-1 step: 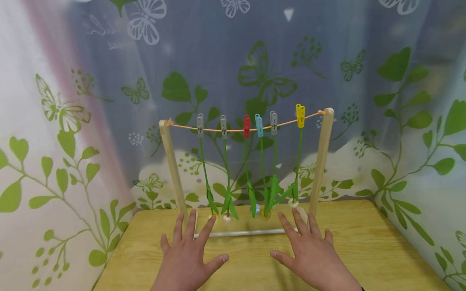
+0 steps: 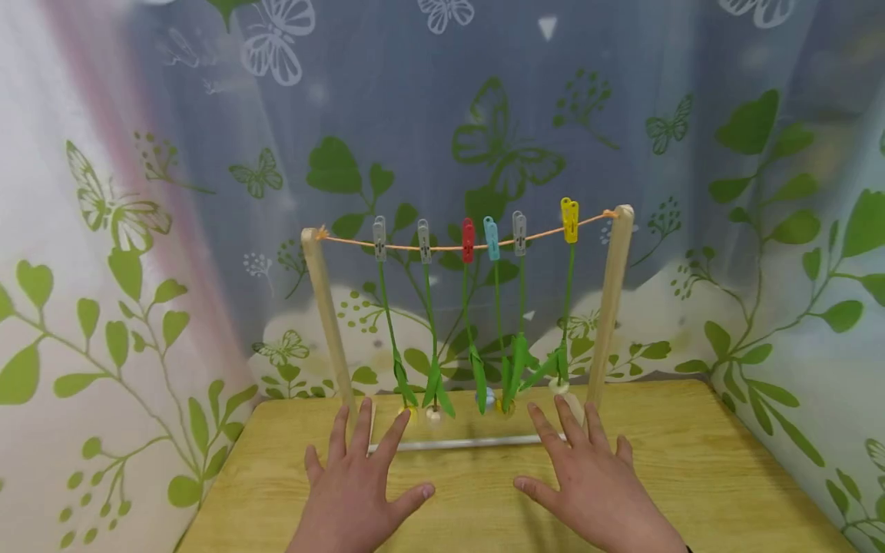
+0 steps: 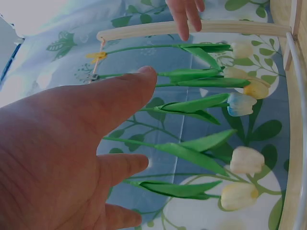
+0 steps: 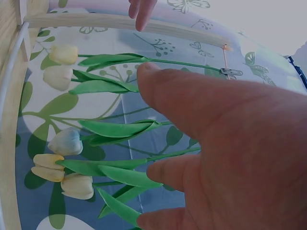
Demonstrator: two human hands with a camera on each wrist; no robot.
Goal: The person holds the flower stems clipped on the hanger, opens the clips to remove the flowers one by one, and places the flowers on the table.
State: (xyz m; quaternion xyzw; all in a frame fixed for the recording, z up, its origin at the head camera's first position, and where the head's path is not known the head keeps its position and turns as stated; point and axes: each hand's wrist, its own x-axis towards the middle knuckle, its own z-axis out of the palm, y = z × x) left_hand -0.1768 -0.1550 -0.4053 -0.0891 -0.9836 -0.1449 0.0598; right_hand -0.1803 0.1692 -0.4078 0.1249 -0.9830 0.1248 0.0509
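Several artificial tulips hang upside down from an orange string [image 2: 445,248], each stem held by a small clothespin. From left to right come two grey clothespins, a red clothespin [image 2: 469,240], a light blue clothespin [image 2: 492,238], another grey one and a yellow clothespin [image 2: 570,220]. My left hand [image 2: 359,484] is spread with fingers straight, in front of the frame's left side. Likewise spread, my right hand [image 2: 591,484] is before its right side. Both hold nothing. In the left wrist view, a blue-white tulip [image 3: 241,104] hangs between yellow and cream blooms.
Two wooden posts [image 2: 326,307] carry the string, and a white rod [image 2: 470,442] joins their bases. The frame stands on a wood-grain table [image 2: 691,461]. Behind it and at both sides hangs a curtain [image 2: 415,92] with leaf and butterfly prints.
The tulips at the left and right ends have swung very slightly to the right. Both hands are where they were.
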